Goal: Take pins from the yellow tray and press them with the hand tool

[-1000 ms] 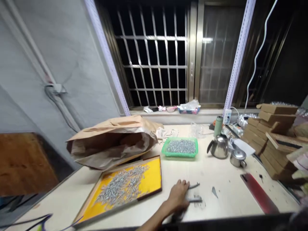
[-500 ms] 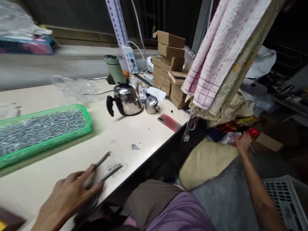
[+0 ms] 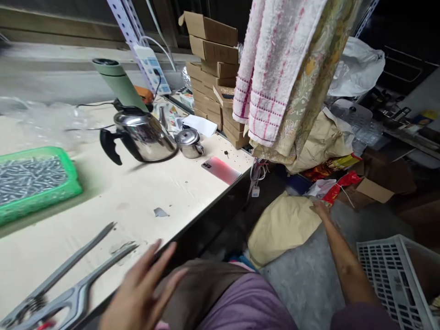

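My left hand (image 3: 140,284) is above the table's front edge with its fingers spread and nothing in them, slightly blurred. Beside it lies a grey plier-like hand tool (image 3: 80,293), its two long handles apart; a spring and a bit of red show near its joint. Down on the right, my right arm reaches to the floor, where my right hand (image 3: 321,208) closes on the upper right corner of a tan paper bag (image 3: 285,224). The fingertips are small and partly hidden there. A red packet (image 3: 338,188) lies just beyond that hand.
On the table (image 3: 137,197) are a green tray (image 3: 74,176) of metal pieces, a steel kettle (image 3: 147,137), a small lidded pot (image 3: 189,143), and a phone (image 3: 221,169). Cardboard boxes (image 3: 215,50) stack behind. Towels (image 3: 271,78) hang over the corner. A white crate (image 3: 381,270) stands right.
My left hand has let go of the grey tool, which stays on the table, and moved right. My right hand has come back from the red packet to the paper bag. The view has turned right.
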`<state>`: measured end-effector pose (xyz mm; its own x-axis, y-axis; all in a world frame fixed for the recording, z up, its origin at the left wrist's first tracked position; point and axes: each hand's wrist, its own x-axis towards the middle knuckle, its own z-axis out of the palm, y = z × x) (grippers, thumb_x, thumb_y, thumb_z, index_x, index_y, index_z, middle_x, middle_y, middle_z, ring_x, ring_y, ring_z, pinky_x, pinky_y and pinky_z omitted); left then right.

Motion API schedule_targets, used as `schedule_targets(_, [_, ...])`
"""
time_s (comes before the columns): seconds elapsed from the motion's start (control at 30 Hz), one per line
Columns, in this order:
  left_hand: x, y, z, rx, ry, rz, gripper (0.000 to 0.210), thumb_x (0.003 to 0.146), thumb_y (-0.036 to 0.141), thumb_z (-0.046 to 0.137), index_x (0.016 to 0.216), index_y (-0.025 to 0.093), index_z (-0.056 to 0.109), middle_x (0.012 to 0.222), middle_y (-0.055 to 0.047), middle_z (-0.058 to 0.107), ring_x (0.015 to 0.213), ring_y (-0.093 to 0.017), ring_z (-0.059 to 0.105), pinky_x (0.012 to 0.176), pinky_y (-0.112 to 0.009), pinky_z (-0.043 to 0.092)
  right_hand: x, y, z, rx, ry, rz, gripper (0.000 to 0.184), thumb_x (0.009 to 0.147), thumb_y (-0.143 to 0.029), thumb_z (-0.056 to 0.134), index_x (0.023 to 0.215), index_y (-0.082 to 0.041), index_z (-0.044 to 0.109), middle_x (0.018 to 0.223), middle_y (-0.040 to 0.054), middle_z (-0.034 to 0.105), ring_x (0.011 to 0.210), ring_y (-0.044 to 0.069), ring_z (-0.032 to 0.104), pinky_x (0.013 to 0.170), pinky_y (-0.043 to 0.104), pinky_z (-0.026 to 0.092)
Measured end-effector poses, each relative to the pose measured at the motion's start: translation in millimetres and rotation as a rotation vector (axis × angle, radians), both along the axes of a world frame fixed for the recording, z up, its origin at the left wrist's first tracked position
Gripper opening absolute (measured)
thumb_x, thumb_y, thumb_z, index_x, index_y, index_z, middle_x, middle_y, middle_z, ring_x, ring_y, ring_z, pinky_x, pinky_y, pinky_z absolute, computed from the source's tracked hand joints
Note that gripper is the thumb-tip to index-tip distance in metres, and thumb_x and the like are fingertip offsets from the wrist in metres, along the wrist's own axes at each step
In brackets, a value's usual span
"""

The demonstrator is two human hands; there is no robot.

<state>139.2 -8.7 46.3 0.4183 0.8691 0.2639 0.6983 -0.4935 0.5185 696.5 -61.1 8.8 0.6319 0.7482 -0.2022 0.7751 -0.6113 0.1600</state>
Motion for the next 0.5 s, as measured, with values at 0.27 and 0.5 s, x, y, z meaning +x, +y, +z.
schedule_targets(0.27, [201, -14, -56.8, -0.639, 0.234, -0.123, 0.06, 0.093, 0.048, 0.033, 0.135, 0.008, 0.047, 0.131, -0.018, 0.055, 0.121, -0.025, 0.054, 0.1, -0.034, 0.045, -168, -78, -57.5, -0.111, 0.444, 0.61, 0.018, 0.084, -0.023, 0.053, 0.069, -0.023, 0.063, 0.074, -0.0027, 0.064, 0.075, 0.015, 0.054, 0.095, 0.03, 0.032])
schedule_targets(0.5, [245, -30, -111.8, -0.307, 0.595, -0.753, 0.033, 0.091, 0.039, 0.043, 0.106, 0.025, 0.07, 0.152, -0.004, 0.031, 0.142, -0.036, 0.017, 0.102, -0.058, 0.036, -149, -139, -35.5, -0.078, 0.499, 0.619, 0.029, 0.09, -0.02, 0.039, 0.072, -0.021, 0.062, 0.072, 0.001, 0.062, 0.068, 0.016, 0.054, 0.087, 0.034, 0.036])
